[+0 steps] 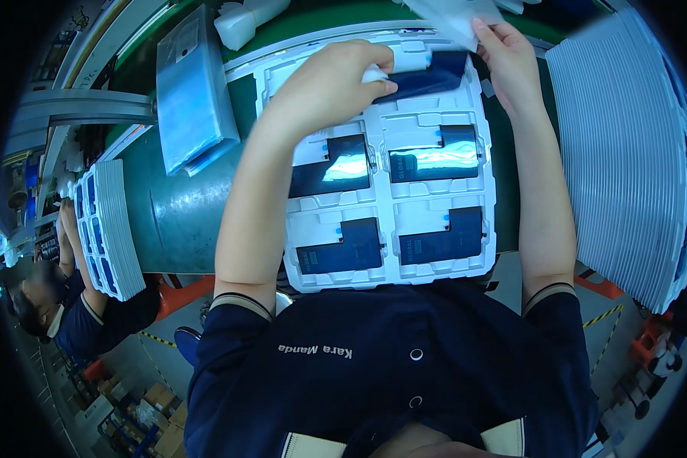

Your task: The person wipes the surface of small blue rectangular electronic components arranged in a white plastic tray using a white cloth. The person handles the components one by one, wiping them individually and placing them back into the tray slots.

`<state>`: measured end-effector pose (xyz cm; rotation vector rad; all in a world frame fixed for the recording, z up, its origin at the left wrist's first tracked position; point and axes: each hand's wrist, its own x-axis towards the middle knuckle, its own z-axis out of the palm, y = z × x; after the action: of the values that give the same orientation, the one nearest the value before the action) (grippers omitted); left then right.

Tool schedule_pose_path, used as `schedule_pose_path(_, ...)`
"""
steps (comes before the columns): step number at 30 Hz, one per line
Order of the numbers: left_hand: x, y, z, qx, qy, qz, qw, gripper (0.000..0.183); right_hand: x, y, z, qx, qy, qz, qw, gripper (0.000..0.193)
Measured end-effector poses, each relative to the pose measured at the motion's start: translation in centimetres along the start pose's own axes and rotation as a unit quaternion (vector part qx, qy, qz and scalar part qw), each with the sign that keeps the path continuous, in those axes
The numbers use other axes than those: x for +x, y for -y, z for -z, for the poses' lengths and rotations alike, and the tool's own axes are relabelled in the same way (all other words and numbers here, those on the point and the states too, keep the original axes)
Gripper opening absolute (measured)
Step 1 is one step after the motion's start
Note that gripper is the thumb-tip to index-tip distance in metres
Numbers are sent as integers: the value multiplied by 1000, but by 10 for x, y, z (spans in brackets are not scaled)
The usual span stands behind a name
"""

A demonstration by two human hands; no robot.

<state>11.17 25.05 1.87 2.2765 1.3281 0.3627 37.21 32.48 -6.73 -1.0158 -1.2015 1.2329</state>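
Note:
A white moulded tray lies in front of me with several pockets, each holding a flat dark blue rectangular part. My left hand is closed on a small white piece and presses it against the dark part in the tray's far right pocket. My right hand is at the tray's far right corner and pinches a thin clear film that lifts up beyond the tray. My left forearm hides the far left pocket.
A tall stack of white trays stands at the right, a smaller stack at the left. A shiny blue-grey pack lies on the green belt. Another person works at lower left. White blocks sit at the back.

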Motion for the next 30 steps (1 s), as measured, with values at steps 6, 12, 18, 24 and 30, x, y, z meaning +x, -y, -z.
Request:
schedule_pose_path(6,-22,-1,34,-120,182,-173,961,15,-28,26,-24,-393,138,134,899,25)
schedule_pose_path(12,-18,-7,19,-112,203,-114,966,15,-33,31,-30,-449,136,152,870,25)
schedule_pose_path(18,-11,5,18,-165,224,-128,952,18,-28,26,-23,-455,167,228,844,23)
schedule_pose_path(24,-18,12,44,-201,257,-106,939,20,-25,30,-19,-439,209,200,850,25)
schedule_pose_path(30,-20,14,39,-223,221,-86,945,19,-28,25,-25,-488,189,230,820,26)
